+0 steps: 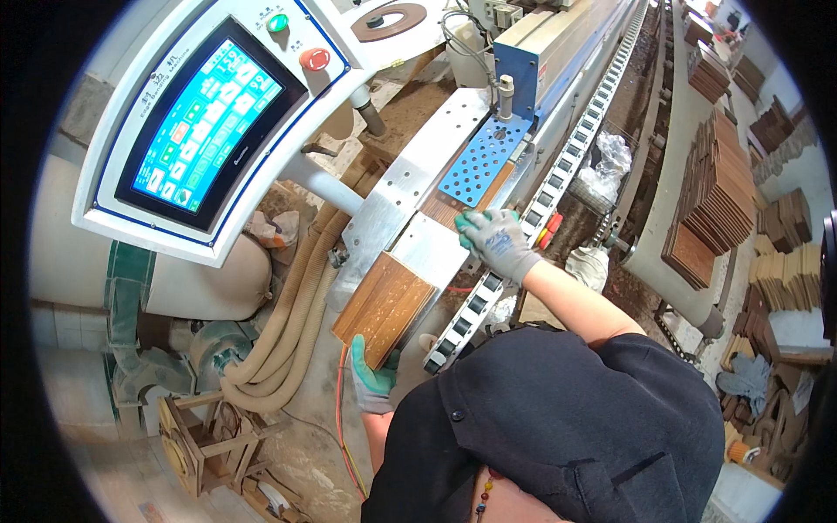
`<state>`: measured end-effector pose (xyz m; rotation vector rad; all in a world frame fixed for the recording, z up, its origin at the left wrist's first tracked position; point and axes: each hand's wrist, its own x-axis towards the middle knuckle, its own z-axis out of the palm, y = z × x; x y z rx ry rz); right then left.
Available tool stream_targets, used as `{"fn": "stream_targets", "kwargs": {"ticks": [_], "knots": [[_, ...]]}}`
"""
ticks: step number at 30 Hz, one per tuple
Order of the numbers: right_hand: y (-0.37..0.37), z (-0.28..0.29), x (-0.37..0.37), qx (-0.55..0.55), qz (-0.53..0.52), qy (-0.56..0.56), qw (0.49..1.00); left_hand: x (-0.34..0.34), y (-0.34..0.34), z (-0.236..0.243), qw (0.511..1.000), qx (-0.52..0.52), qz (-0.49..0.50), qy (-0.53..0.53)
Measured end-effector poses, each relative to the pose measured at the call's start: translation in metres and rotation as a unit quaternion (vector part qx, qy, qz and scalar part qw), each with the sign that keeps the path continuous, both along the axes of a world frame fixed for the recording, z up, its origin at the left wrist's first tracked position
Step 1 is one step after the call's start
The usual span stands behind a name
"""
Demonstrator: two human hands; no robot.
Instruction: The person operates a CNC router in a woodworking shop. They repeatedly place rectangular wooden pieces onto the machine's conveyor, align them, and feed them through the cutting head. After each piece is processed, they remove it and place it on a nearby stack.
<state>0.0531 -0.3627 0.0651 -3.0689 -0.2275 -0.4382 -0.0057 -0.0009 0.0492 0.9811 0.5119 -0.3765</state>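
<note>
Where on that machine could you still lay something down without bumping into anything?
The bare metal plate between the tan hoses and the blue perforated plate looks free. Nearer the person it is crowded: the left hand holds a stack of wooden boards, and the right hand presses a board beside the chain track.

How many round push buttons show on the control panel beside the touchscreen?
2: a green button at the panel's top edge, and a red button just below and right of it. Others may be hidden beyond the frame.
</note>
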Motion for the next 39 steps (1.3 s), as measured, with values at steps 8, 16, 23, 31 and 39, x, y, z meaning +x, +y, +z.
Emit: {"fn": "stream_targets", "kwargs": {"ticks": [8, 16, 23, 31, 39], "knots": [[-0.068, -0.012, 0.039, -0.027, -0.119, 0.02, 0.992, -0.001, -0.002, 0.003, 1.0, 0.013, -0.004, 0.003], [-0.083, -0.008, 0.035, 0.064, -0.156, -0.073, 0.983, 0.001, -0.005, 0.01, 0.999, -0.046, 0.004, -0.026], [0.04, 0.016, -0.021, 0.459, 0.045, 0.246, 0.853, 0.0, 0.004, 0.002, 0.995, -0.085, -0.035, -0.049], [0.045, 0.007, -0.007, 0.784, -0.052, 0.29, 0.547, 0.0, 0.017, -0.041, 0.998, -0.034, -0.041, -0.044], [-0.061, -0.009, 0.017, 0.805, -0.129, 0.144, 0.56, 0.007, 0.048, -0.134, 0.954, 0.182, -0.004, -0.239]]}}
